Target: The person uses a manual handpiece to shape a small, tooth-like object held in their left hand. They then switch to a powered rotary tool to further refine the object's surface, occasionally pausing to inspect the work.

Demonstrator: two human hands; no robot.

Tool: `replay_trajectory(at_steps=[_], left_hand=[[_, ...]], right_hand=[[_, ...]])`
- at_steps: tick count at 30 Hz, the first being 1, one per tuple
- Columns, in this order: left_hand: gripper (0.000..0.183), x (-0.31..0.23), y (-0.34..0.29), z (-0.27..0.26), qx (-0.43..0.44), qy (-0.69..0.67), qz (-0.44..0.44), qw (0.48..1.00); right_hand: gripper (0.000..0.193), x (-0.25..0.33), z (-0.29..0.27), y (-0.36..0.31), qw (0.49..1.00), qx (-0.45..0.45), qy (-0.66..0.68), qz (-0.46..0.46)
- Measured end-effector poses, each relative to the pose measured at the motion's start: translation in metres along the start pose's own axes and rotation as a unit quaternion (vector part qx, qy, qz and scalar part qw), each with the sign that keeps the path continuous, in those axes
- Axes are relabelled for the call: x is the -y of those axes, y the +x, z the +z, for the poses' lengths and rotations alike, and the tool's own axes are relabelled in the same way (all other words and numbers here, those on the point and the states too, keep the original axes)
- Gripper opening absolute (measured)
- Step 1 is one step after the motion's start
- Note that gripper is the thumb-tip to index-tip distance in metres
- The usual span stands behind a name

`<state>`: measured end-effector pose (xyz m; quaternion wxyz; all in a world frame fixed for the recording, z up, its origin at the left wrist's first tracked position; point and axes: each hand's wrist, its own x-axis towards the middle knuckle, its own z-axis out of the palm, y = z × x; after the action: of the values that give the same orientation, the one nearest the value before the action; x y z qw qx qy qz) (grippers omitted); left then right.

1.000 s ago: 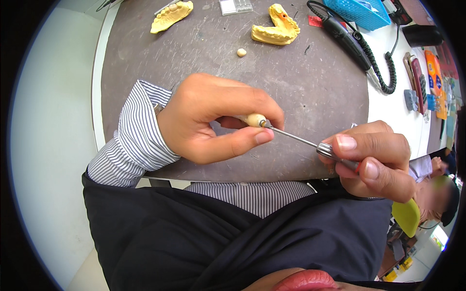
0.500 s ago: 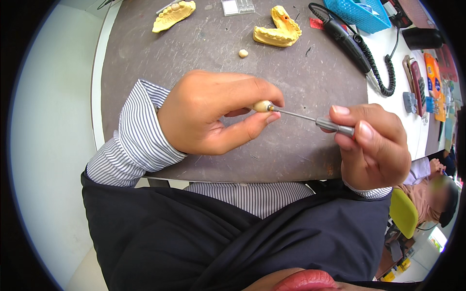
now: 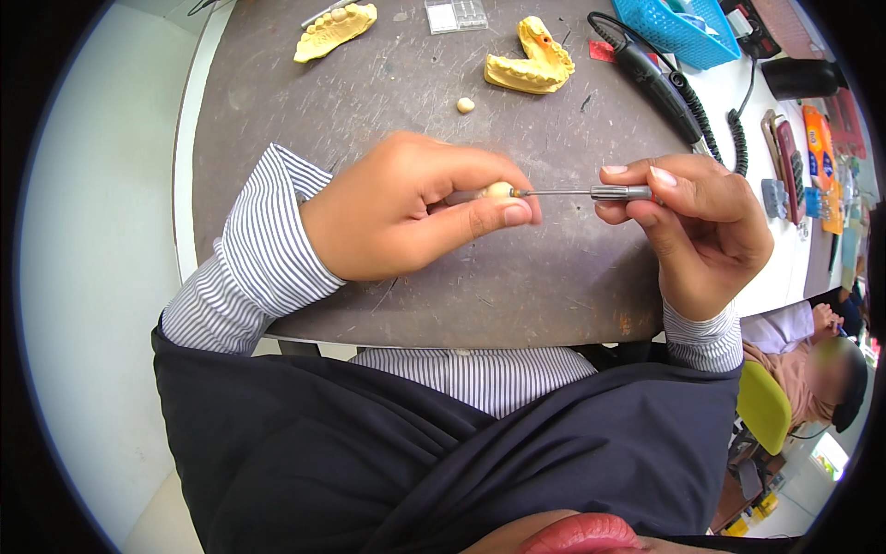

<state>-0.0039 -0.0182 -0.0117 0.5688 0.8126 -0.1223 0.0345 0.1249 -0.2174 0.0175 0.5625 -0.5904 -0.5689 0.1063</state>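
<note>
Between the thumb and fingers of my left hand (image 3: 406,212) is a small cream dental crown (image 3: 499,190) with a metal base, partly covered by the fingertips. My right hand (image 3: 715,226) pinches the ribbed silver handle of a small screwdriver (image 3: 618,193). Its thin shaft lies level and points left, the tip meeting the crown's metal end. Beyond my hands a second tooth-coloured crown (image 3: 465,105) lies loose on the brown table (image 3: 572,277).
Two yellow dental casts, a flat one (image 3: 337,33) and a curved one (image 3: 531,76), lie at the far side, with a clear case (image 3: 457,16) between. To the right are a black handpiece (image 3: 655,90) with a coiled cord and a blue basket (image 3: 678,35). Another person (image 3: 803,369) sits far right.
My right hand has risen, and the screwdriver has gone from slanting down rightward to nearly level. The left hand has tilted slightly, its thumb now closer over the crown.
</note>
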Motion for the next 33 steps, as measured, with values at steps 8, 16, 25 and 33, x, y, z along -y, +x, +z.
replay_trajectory(at_steps=[8,16,25,33], left_hand=[[0.033,-0.023,0.004,-0.022,0.255,-0.43,-0.34,0.796],[0.03,-0.015,0.003,-0.017,0.144,-0.185,-0.203,0.951],[0.027,-0.018,0.005,-0.02,0.1,-0.099,-0.178,0.974],[0.021,-0.009,0.002,-0.018,0.092,0.0,-0.145,0.985]], right_hand=[[0.023,-0.004,-0.005,0.006,0.995,0.067,0.021,-0.07],[0.027,-0.011,-0.002,0.005,0.999,0.026,0.03,0.026],[0.014,-0.001,0.005,0.01,0.98,-0.034,0.085,0.177],[0.006,-0.005,0.0,0.011,0.978,0.031,-0.027,0.204]])
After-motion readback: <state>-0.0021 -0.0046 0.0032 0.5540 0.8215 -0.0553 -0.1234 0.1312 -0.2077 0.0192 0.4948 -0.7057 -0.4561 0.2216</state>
